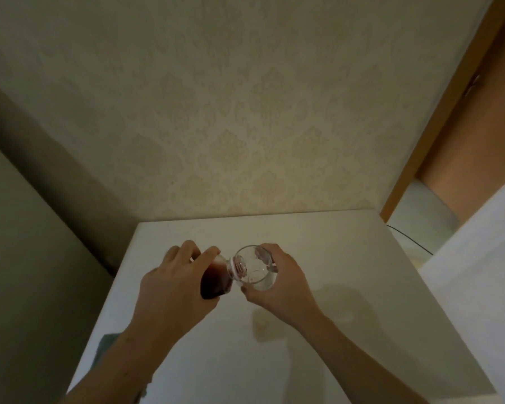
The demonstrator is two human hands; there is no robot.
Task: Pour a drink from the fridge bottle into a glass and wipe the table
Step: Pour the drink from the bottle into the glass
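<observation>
Two hands busy above the table (pixel 318 246); left hand (pixel 172 284) gripped the tilted bottle (pixel 216 279), neck at the rim; right hand (pixel 280 284) clasped the glass (pixel 252 268), looking empty; pouring step; next likely needs more tilt.

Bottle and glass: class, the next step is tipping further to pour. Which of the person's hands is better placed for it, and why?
The left hand. It grips the tilted bottle, whose mouth already sits at the rim of the glass. The right hand is occupied holding the glass.
</observation>
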